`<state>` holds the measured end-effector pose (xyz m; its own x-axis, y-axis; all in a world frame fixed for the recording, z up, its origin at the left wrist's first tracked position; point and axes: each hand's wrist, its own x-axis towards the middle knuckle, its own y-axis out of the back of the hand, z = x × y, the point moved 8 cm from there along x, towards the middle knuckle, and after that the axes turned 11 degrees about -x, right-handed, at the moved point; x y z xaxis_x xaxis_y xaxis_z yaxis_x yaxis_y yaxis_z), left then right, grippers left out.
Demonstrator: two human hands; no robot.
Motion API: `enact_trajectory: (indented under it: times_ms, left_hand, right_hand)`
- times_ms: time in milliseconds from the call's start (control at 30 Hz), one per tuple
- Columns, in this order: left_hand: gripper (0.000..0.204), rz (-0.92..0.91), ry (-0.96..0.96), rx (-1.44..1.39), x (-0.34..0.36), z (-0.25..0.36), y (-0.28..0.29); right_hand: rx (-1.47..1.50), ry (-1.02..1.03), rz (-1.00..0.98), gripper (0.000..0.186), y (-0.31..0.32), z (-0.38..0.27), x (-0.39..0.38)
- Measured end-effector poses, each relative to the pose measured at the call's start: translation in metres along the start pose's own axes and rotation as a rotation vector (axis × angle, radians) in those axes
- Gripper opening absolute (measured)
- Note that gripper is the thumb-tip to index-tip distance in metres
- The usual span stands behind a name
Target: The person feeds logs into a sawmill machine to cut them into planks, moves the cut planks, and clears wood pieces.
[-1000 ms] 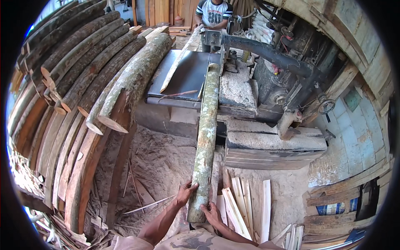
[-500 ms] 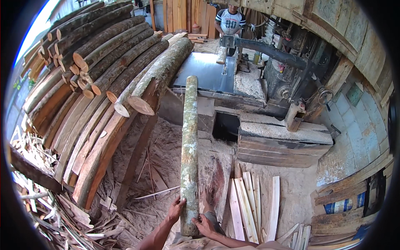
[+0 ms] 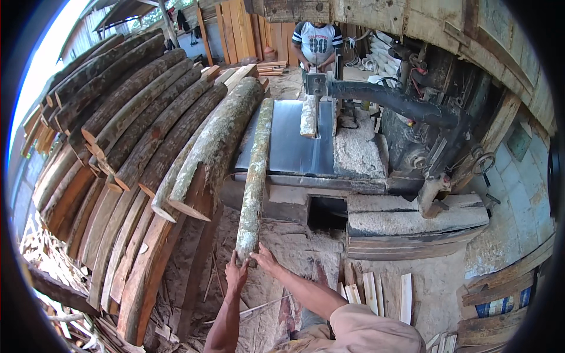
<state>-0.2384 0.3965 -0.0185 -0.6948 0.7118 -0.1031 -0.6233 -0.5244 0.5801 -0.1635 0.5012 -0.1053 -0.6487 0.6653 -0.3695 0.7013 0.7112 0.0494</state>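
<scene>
A slim, pale-barked log (image 3: 253,182) stretches away from me. Its far part lies over the left side of a dark metal saw table (image 3: 294,153), while the near end is held up by my two hands. My left hand (image 3: 236,272) grips the near end from the left, fingers along the bark. On the opposite side, my right hand (image 3: 265,259) is pressed to the same end, my forearm reaching across from the lower right. Another, shorter log piece (image 3: 309,116) lies on the table by the saw's upright guide (image 3: 318,84).
Thick stacked logs (image 3: 218,141) rise close on the left. A co-worker (image 3: 316,47) stands behind the table. The saw's heavy arm (image 3: 394,105) and a sawdust-covered wooden box (image 3: 418,220) are to the right. Sawn strips (image 3: 406,297) lie on the floor.
The log has moved forward, its far part now over the table. My arms have stretched forward with it, both hands at its near end. The view has shifted.
</scene>
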Motion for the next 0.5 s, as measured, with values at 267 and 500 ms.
enact_trajectory:
  times_ms: [267,500]
  left_hand:
    - [0.056,0.006,-0.022,0.003,0.119,0.044,-0.031]
    - [0.07,0.199,-0.169,0.354,0.155,0.15,-0.071]
  right_hand:
    - [0.171,-0.001,-0.117,0.055,0.139,-0.052,0.094]
    - [-0.371,0.173,0.794,0.037,0.339,-0.119,0.129]
